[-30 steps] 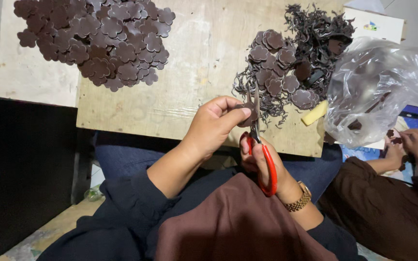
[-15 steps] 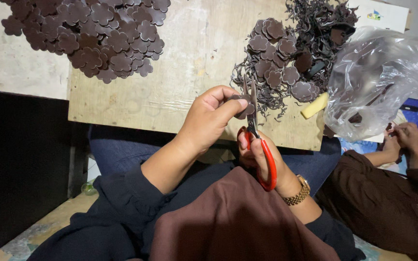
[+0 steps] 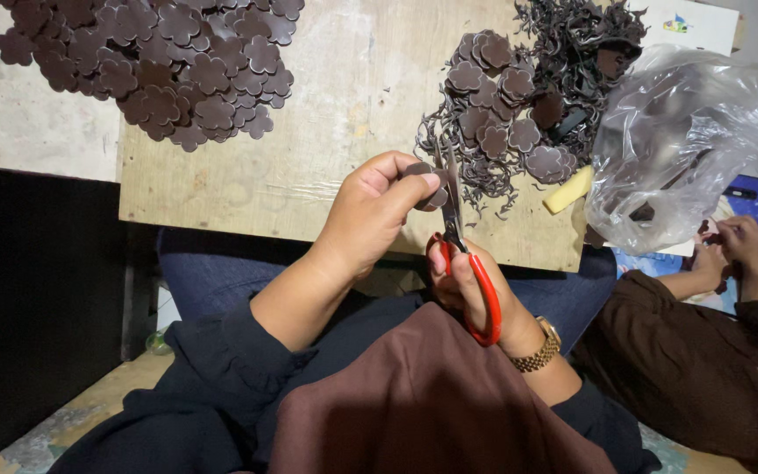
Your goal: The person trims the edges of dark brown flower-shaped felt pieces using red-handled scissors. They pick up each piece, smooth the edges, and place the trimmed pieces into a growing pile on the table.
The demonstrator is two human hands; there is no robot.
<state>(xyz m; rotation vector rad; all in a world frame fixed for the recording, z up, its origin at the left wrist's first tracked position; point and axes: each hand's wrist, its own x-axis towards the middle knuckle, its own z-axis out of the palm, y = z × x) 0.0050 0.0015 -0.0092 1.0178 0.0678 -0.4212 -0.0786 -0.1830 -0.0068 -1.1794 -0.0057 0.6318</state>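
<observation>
My left hand (image 3: 370, 215) pinches a small dark brown flower-shaped piece (image 3: 425, 184) between thumb and fingers, just above the near edge of a wooden board (image 3: 309, 175). My right hand (image 3: 475, 294) grips red-handled scissors (image 3: 462, 254), whose blades point up and meet the piece. A large heap of brown flower-shaped pieces (image 3: 168, 70) lies at the board's far left. A smaller heap of such pieces mixed with thin curly trimmings (image 3: 519, 114) lies at the far right.
A crumpled clear plastic bag (image 3: 695, 140) holding dark scraps sits at the board's right end, with a pale yellow block (image 3: 568, 190) beside it. Another person's hands (image 3: 730, 250) in brown sleeves work at the right. Dark cloth covers my lap.
The view has shifted slightly, so the board and heaps sit higher in the frame. Both hands stay together at the board's edge, with the scissors still at the brown piece.
</observation>
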